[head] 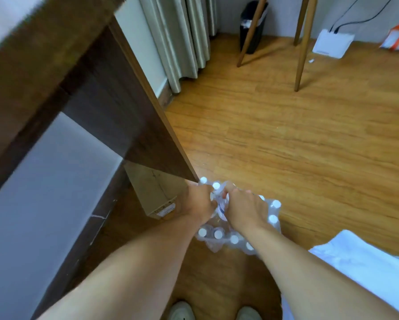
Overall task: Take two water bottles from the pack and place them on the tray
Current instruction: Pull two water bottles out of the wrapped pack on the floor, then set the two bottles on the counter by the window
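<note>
On the wooden floor [286, 146], beside a dark cabinet [115, 116], both hands, left hand [199, 202] and right hand [244, 206], grip the bottle pack's [272, 218] plastic wrap; open floor lies beyond.

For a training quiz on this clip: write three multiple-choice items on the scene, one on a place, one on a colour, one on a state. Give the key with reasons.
1. Where does the pack of water bottles sit?
A. on the wooden floor
B. on a table top
C. inside the bin

2. What colour are the bottle caps?
A. red
B. white
C. green

3. What are the two hands doing?
A. hanging free at the sides
B. both closed on the plastic wrap at the top of the pack
C. carrying a tray

Key: 1 A, the pack rests on the wooden floor beside the dark wooden cabinet. 2 B, every cap in view is white. 3 B, the left hand and right hand meet and grip the wrap.
</note>
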The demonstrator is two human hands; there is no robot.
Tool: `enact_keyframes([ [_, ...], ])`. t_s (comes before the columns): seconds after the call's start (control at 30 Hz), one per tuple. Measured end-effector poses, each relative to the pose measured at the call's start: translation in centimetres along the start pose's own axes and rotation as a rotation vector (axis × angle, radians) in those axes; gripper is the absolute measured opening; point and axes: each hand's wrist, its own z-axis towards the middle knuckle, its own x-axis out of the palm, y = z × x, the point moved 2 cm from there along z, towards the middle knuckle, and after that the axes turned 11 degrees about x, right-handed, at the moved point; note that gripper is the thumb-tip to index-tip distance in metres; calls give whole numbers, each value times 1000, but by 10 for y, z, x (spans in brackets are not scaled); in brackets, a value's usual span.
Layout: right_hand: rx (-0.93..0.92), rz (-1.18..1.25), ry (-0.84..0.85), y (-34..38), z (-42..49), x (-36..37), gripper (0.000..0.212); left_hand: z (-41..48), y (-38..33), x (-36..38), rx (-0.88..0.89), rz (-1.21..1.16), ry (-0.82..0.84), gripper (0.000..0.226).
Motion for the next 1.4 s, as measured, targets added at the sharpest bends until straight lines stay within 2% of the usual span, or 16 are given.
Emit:
enact_keyframes([
  [0.17,-37,-22,-82,22,-64,-132,26,-47,-52,-123,-34,-37,-42,28],
  [0.3,-120,-39,-125,44,-123,-245,22,-97,-89,-225,16,-65,-136,37],
  [0.5,-238,-122,-215,96,-219,-398,21,-204,-125,-369,88,-153,-257,27],
  [0.7,-458,-181,-283,160,-307,-479,12,-309,-109,-453,119,-189,-411,21],
  [0.83,-645,-208,-287,211,-367,-491,12,-381,-80,-484,43,-98,-509,30],
  [0.97,-835,-241,-263,263,-416,-471,12,-447,-33,-495,-63,-68,-582,34],
  [1.13,-975,-283,-78,329,-460,-414,15,-535,35,-488,-200,-54,-592,32],
  [1.4,-1157,-331,100,414,-559,-317,16,-674,133,-447,-438,-82,-672,25],
])
